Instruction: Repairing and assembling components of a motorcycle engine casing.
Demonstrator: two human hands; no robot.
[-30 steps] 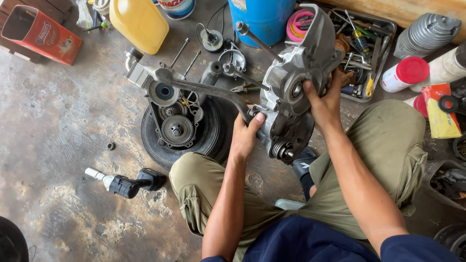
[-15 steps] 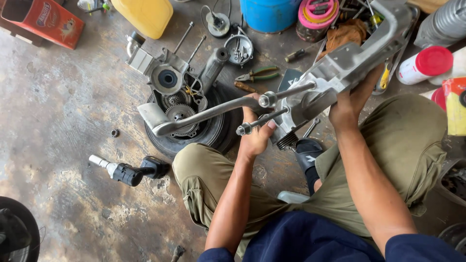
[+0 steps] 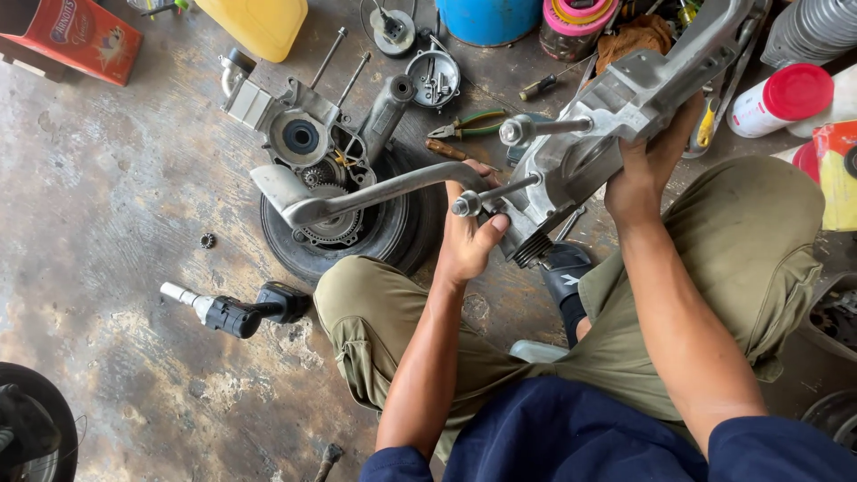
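Both your hands held the engine casing (image 3: 616,116) raised over your knees: your left hand (image 3: 466,234) wrapped its lower end by the kick lever (image 3: 357,198), your right hand (image 3: 644,170) clasped its underside.

On the workshop floor (image 3: 107,178) we see an engine half (image 3: 303,143) resting on a small tyre (image 3: 402,234), with green-handled pliers (image 3: 469,125) just beside them. A yellow jerrycan (image 3: 259,22), a blue drum (image 3: 491,18) and a red box (image 3: 71,40) line the far edge; a black impact wrench (image 3: 237,312) lies near the tyre.
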